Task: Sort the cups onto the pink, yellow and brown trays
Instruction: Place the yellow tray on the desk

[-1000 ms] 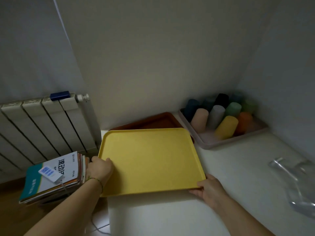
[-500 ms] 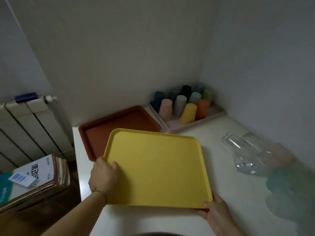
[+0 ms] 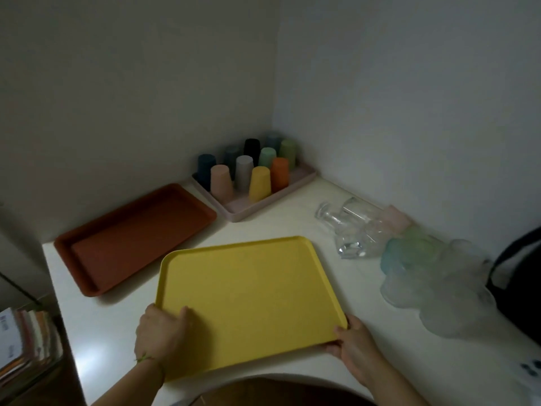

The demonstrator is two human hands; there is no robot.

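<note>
Head camera looks down on a white table (image 3: 292, 221) set in a corner, where the yellow tray (image 3: 248, 300) is held by both near corners. The left hand (image 3: 159, 332) grips the near left corner with its thumb laid over the rim, and the right hand (image 3: 355, 344) clasps the near right corner, fingers curled under the edge. A second ago this tray lay over the brown tray (image 3: 131, 241) and hid most of it. It has since been drawn toward the person and to the right, so the brown tray now sits fully uncovered beside the back wall, apart from the yellow one. Whether the yellow tray already rests flat on the table or is a little lifted is hard to tell from this angle. The pink tray (image 3: 237, 215) stands in the far corner, just beside the brown one, and carries the coloured cups (image 3: 259, 184), all turned upside down and packed together. To the right, clear glasses (image 3: 348, 227) and some tinted ones (image 3: 409, 253) lie on the table, blurred, near a dark bag (image 3: 518, 276). With the three trays now side by side and two of them bare, the layout looks ready. I judge the sorting itself not yet begun, since every coloured cup is on the pink tray.
</note>
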